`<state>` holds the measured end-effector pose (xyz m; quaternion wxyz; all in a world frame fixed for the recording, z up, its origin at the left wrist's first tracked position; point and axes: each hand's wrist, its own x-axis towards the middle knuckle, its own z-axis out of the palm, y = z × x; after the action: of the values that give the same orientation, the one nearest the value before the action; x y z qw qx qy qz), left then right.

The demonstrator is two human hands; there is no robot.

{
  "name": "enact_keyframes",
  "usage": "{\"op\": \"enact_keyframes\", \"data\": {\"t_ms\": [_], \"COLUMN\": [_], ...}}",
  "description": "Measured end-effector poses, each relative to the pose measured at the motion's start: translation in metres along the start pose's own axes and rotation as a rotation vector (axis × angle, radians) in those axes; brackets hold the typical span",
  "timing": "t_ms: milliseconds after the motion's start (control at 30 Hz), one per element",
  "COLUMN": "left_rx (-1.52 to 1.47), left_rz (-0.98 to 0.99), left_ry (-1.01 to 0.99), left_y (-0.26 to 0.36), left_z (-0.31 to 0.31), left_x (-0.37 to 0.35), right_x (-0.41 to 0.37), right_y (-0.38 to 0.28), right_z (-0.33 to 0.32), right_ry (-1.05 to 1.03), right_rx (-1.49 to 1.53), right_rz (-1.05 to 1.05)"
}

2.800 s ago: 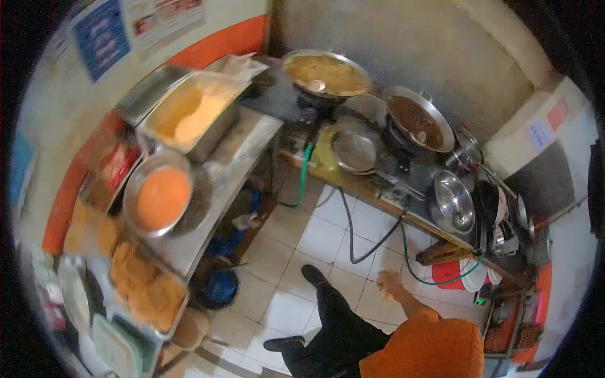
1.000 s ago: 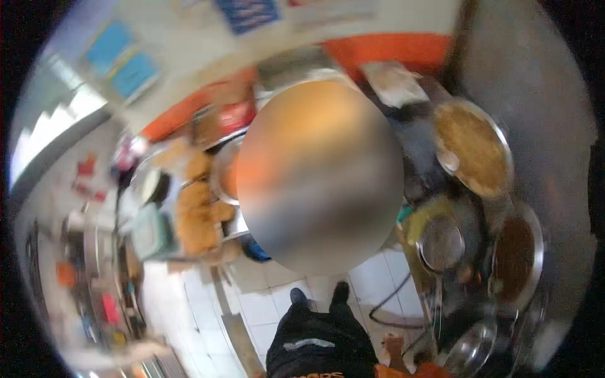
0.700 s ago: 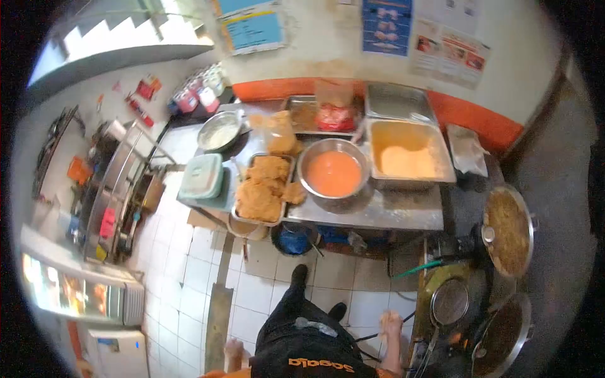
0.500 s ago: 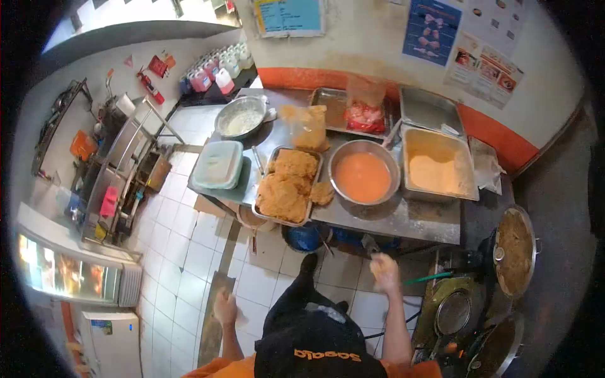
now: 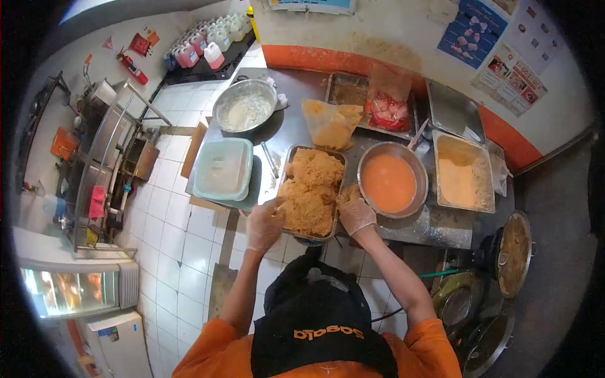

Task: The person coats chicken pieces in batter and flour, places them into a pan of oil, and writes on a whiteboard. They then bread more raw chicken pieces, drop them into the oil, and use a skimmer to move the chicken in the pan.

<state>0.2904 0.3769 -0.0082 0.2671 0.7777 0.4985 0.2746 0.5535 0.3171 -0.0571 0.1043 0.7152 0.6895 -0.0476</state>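
Left of centre, the pale-green tub (image 5: pixel 220 169) sits near the edge of the table (image 5: pixel 290 88); a sideways push of the tray might nudge it or the tongs (image 5: pixel 270 159) lying between them. The left hand (image 5: pixel 265 225) is at the tray's lower left corner, fingers curled; whether its grip is clenched on the rim cannot be told. The metal tray (image 5: pixel 309 236) reaches the table's near edge, so an uneven pull could tip it and spill crumbs to the floor. The right hand (image 5: pixel 357 215) has its fingers bent over a loose coated piece (image 5: pixel 348 193) beside the tray's right rim; how firm that grip is cannot be told. A weak hold might drop the piece, and a rough one could rub its coating off. Just right of it, the bowl (image 5: pixel 421 183) of orange liquid (image 5: pixel 387 183) could slop if an arm knocked it.

The coated pieces (image 5: pixel 312 189) fill the tray at the middle of the frame, heaped, golden-brown, rough and crumbly, with dry-looking surfaces and no clear gaps between them.
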Motion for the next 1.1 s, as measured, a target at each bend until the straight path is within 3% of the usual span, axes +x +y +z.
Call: {"op": "enact_keyframes", "data": {"t_ms": [67, 167, 267, 467, 567, 667, 767, 833, 900, 933, 967, 1000, 1033, 1067, 1100], "left_rx": [0.033, 0.115, 0.213, 0.245, 0.17, 0.019, -0.246, -0.378, -0.139, -0.042, -0.067, -0.063, -0.243, -0.039, -0.067], "left_rz": [0.093, 0.133, -0.064, -0.167, -0.229, -0.334, -0.192, -0.309, -0.069, -0.116, -0.104, -0.009, 0.075, 0.139, 0.164], "left_ry": [-0.05, -0.078, -0.138, -0.177, -0.173, -0.307, -0.169, -0.205, -0.184, -0.205, -0.21, -0.209, -0.171, -0.179, -0.232], "left_y": [-0.003, 0.01, 0.027, 0.02, 0.035, 0.03, 0.048, 0.051, 0.064, 0.097, 0.089, 0.081, 0.07, 0.103, 0.079], "left_z": [0.015, 0.027, 0.038, 0.052, 0.048, 0.046, 0.032, 0.025, 0.012, -0.001, 0.007, 0.015, 0.026, 0.024, 0.008], "left_x": [0.006, 0.011, 0.018, 0.028, 0.031, 0.037, 0.037, 0.036, 0.038, 0.036, 0.036, 0.036, 0.036, 0.035, 0.058], "right_x": [0.005, 0.004, 0.001, -0.015, -0.029, -0.034, -0.064, -0.084, -0.11, -0.145, -0.173, -0.203, -0.234, -0.272, -0.282], "right_y": [0.003, 0.008, 0.008, 0.027, 0.025, 0.036, 0.042, 0.056, 0.096, 0.105, 0.12, 0.135, 0.149, 0.158, 0.157], "right_z": [0.015, 0.016, -0.016, -0.014, -0.035, -0.034, -0.055, -0.07, -0.04, -0.053, -0.053, -0.051, -0.049, -0.058, -0.06], "right_ry": [0.037, 0.422, 0.178, 0.237, 0.151, 0.182, 0.361, 0.377, 0.354, 0.492, 0.586, 0.71, 0.829, 0.965, 1.021], "right_rx": [0.016, 0.069, 0.556, 1.258, 2.018, 2.325, 2.474, 2.377, 2.569, 2.302, 2.433, 2.399, 2.355, 2.407, 2.418], "right_rz": [0.026, -0.064, 0.182, 0.25, 0.443, 0.222, 0.199, 0.252, 0.225, 0.145, 0.035, 0.101, 0.172, 0.306, 0.432]}}
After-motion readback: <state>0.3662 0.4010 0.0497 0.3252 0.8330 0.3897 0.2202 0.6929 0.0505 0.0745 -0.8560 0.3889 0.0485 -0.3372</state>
